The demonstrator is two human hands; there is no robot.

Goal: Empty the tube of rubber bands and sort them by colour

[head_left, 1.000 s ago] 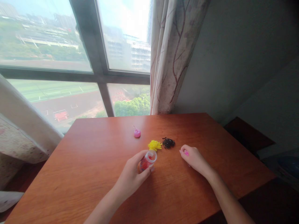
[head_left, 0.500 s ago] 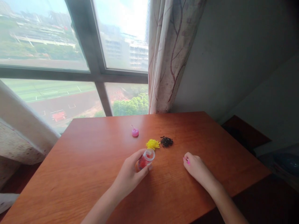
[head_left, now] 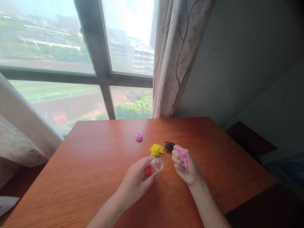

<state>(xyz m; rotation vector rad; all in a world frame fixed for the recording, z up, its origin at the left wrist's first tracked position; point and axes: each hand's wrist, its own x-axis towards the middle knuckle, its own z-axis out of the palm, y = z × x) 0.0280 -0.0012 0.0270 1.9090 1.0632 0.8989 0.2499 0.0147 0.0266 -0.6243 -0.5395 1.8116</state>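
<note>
My left hand point(head_left: 133, 179) is wrapped round a small clear jar point(head_left: 158, 164), tilted with its open mouth toward the right. Something red shows through the jar's wall. To the right of the jar, my right hand point(head_left: 191, 172) is closed with the palm turned up, holding a clump of pink rubber bands point(head_left: 183, 159). Just beyond the jar lies a pile of yellow rubber bands point(head_left: 156, 149). A pile of black rubber bands point(head_left: 169, 147) sits beside it, partly covered by my right fingertips.
Farther back on the wooden table point(head_left: 95, 164) stands a round pink cap-like piece with a loop point(head_left: 139, 136). A window point(head_left: 131, 47) and a patterned curtain point(head_left: 180, 57) rise behind the table's far edge.
My right hand has moved left from the tabletop toward the jar and turned palm up, showing the pink bands. The jar in my left hand has tipped further to the right.
</note>
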